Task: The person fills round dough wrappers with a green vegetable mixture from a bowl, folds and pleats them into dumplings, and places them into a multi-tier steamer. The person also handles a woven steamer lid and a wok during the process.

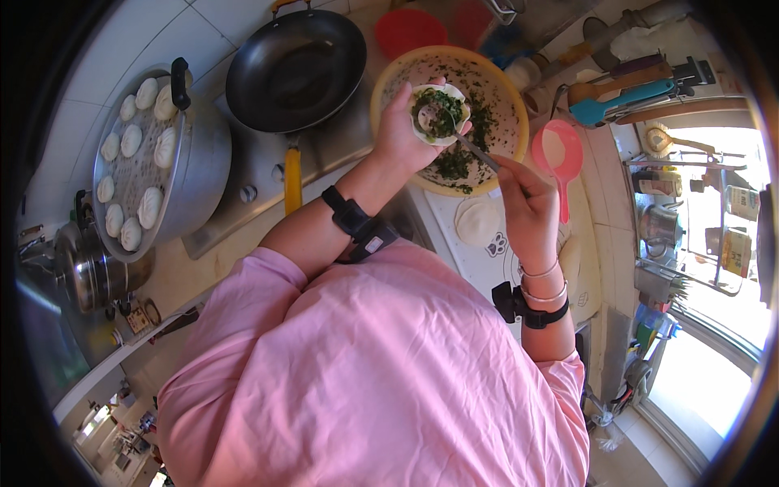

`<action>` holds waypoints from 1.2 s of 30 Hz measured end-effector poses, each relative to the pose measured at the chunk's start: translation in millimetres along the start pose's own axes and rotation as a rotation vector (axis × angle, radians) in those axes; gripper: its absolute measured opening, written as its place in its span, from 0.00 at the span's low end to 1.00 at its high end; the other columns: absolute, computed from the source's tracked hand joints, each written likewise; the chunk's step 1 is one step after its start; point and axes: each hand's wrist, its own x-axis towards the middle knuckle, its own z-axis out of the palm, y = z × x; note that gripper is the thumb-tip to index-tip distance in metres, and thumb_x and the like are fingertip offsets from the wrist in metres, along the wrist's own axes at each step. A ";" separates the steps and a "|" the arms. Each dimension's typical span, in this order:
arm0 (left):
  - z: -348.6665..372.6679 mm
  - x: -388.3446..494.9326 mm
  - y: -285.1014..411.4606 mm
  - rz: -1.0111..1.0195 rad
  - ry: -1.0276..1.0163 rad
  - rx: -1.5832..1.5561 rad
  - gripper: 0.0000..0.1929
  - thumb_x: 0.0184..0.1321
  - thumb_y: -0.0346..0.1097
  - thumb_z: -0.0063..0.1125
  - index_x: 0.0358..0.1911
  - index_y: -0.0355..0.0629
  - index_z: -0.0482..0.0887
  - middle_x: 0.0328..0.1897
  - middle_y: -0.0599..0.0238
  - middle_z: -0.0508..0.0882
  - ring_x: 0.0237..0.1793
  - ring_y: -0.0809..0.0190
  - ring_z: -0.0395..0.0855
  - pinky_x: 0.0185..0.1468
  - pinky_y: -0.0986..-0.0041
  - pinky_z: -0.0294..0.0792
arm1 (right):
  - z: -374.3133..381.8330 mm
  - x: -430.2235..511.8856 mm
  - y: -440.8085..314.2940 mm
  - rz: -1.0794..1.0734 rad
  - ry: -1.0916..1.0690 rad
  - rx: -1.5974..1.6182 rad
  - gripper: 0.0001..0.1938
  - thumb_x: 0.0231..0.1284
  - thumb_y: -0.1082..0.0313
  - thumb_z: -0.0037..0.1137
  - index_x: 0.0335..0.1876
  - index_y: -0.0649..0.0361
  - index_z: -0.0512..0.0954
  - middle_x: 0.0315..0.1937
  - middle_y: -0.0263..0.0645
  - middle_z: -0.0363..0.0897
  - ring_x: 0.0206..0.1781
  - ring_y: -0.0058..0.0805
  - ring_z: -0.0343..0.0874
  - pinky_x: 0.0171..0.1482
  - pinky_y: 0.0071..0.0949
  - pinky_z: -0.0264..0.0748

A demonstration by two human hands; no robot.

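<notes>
Cupped in my left hand [405, 137] is a round dough wrapper [457, 109] heaped with chopped green filling [439, 100]. My right hand [526, 210] grips a metal spoon [478, 152], its bowl pressed on the filling. Both hands are over the near part of a yellow-rimmed mixing bowl [521, 122], which holds more green filling, much of it smeared on the wall. Flat dough wrappers [479, 222] lie on a white mat [447, 210] with a paw print, below the bowl. Pleated buns [130, 140] sit spaced out on a perforated steamer tray [131, 176] at the left.
A black wok [298, 70] with a yellow handle [293, 182] rests on the stove, between steamer and bowl. A pink scoop [558, 149] with white contents stands right of the bowl. Utensils, including a teal spatula [621, 102], are at the upper right; a red basin [411, 33] is behind.
</notes>
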 end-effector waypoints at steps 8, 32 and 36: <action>-1.0 0.9 1.8 0.011 -0.081 0.055 0.25 0.76 0.59 0.33 0.58 0.50 0.78 0.58 0.53 0.81 0.55 0.43 0.82 0.56 0.48 0.74 | -0.4 19.8 -6.6 0.375 -0.008 0.552 0.13 0.74 0.69 0.52 0.54 0.69 0.80 0.18 0.18 0.55 0.17 0.08 0.50 0.20 0.16 0.47; 11.3 -32.6 34.9 -0.209 -0.211 0.067 0.34 0.74 0.64 0.35 0.67 0.42 0.72 0.72 0.44 0.72 0.70 0.33 0.69 0.74 0.38 0.59 | 45.6 26.4 89.1 -0.323 -0.061 -0.872 0.17 0.74 0.58 0.44 0.57 0.57 0.79 0.46 0.45 0.83 0.54 0.42 0.79 0.55 0.39 0.78; 38.5 -33.6 1.3 -0.231 -0.135 0.108 0.34 0.73 0.65 0.38 0.63 0.42 0.77 0.66 0.52 0.78 0.67 0.47 0.75 0.72 0.50 0.64 | 82.2 58.3 57.6 0.301 0.209 1.175 0.25 0.79 0.48 0.30 0.65 0.56 0.72 0.59 0.41 0.78 0.59 0.39 0.76 0.65 0.41 0.71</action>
